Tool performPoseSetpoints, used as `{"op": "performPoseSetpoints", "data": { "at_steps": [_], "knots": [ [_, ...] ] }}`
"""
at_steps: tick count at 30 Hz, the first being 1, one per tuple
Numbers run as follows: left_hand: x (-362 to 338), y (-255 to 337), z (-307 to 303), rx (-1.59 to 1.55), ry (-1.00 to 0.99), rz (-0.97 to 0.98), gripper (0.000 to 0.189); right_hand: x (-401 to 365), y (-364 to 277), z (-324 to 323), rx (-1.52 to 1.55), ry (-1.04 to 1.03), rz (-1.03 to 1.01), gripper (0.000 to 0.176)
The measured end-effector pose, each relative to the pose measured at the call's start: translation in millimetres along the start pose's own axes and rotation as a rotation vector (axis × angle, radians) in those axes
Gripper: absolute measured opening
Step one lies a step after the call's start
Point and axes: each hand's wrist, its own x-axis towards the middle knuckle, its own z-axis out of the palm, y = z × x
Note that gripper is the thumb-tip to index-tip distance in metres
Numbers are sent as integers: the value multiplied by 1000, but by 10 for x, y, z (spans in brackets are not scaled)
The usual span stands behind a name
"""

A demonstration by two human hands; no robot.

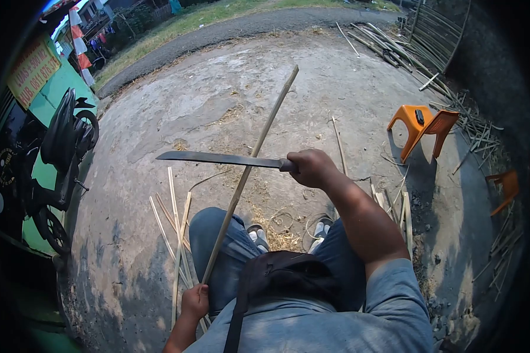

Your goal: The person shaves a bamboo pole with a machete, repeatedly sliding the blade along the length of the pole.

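Observation:
My right hand (pixel 310 167) is closed round the dark handle of a machete (pixel 224 158), its long blade pointing left. The blade crosses a long bamboo strip (pixel 241 182) about midway along it in this view. Low on the left, my left hand (pixel 195 302) grips the near end of that strip, which slants up and away past my left knee. More split bamboo strips (pixel 174 235) lie by my left leg, and another bundle (pixel 406 215) is at my right side.
An orange plastic chair (pixel 415 120) with a small black object (pixel 419 116) on it stands at the right. Bamboo poles (pixel 388 47) and offcuts (pixel 483 132) line the right wall. A motorbike (pixel 65 159) is parked at the left. Shavings (pixel 282 240) lie between my feet.

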Motion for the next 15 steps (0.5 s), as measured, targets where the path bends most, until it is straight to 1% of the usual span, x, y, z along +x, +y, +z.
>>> {"op": "performPoseSetpoints", "data": {
  "at_steps": [2, 3, 6, 7, 10, 11, 14, 15],
  "knots": [
    [3, 29, -10, 1, 10, 5, 66, 23, -101, 23, -68, -49, -110, 7],
    [0, 26, -8, 0, 15, 12, 66, 41, -150, 18, -89, -38, -160, 7],
    [8, -27, -3, 16, 18, 19, 66, 64, -137, -5, -124, 42, -208, 8],
    [0, -37, 3, 22, 16, 20, 66, 77, -100, -20, -129, 18, -157, 8],
    [9, -40, 1, -20, 2, 0, 67, 84, 156, 65, -12, 106, 70, 13],
    [12, -48, -3, -21, -3, -2, 67, 92, 157, 8, 68, 110, 229, 15],
    [1, -43, -27, -21, -13, -14, 67, 68, 365, 3, 135, 99, 346, 17],
    [-2, -9, -41, -21, -14, -17, 67, 26, 374, -18, 96, 99, 328, 16]
  ]
}}
